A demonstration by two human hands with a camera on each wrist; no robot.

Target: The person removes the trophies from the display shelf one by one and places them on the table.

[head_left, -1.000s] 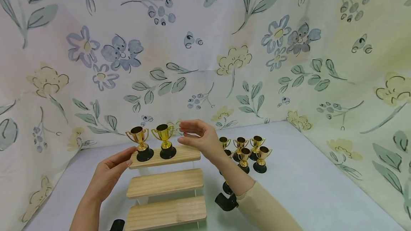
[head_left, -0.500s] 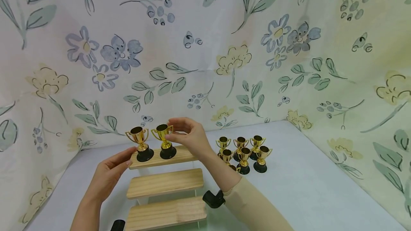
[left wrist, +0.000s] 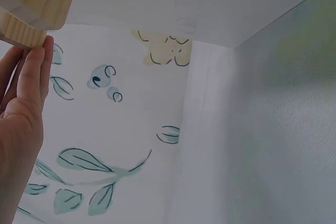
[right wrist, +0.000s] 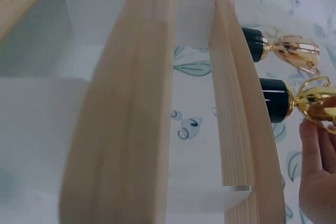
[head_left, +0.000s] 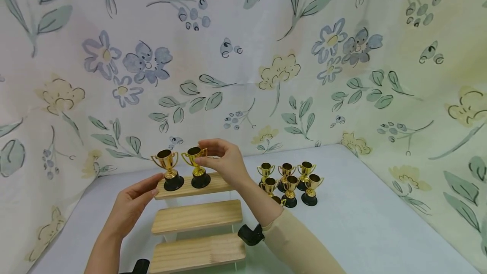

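Note:
Two small gold trophy cups on black bases stand upright on the top board of a three-tier wooden stand (head_left: 198, 217). My right hand (head_left: 224, 160) pinches the right trophy (head_left: 198, 170) by its cup, thumb in front and fingers behind. In the right wrist view, fingertips meet that gold cup (right wrist: 323, 103) near its handle. The left trophy (head_left: 167, 162) is untouched, close to my left hand (head_left: 129, 200). Fairly straight fingers of that hand touch the left end of the top board (head_left: 179, 191); the left wrist view shows its fingertips against the wooden end (left wrist: 23, 32).
Several more trophies (head_left: 291, 183) stand grouped on the white table (head_left: 365, 206), right of the stand; my right forearm partly hides one. The middle board (head_left: 198, 217) and bottom board (head_left: 198, 252) sit lower and nearer. Floral cloth (head_left: 243, 62) hangs behind.
My right hand has moved left from beside the right trophy and taken hold of its cup. Left hand and both trophies keep their places on the stand.

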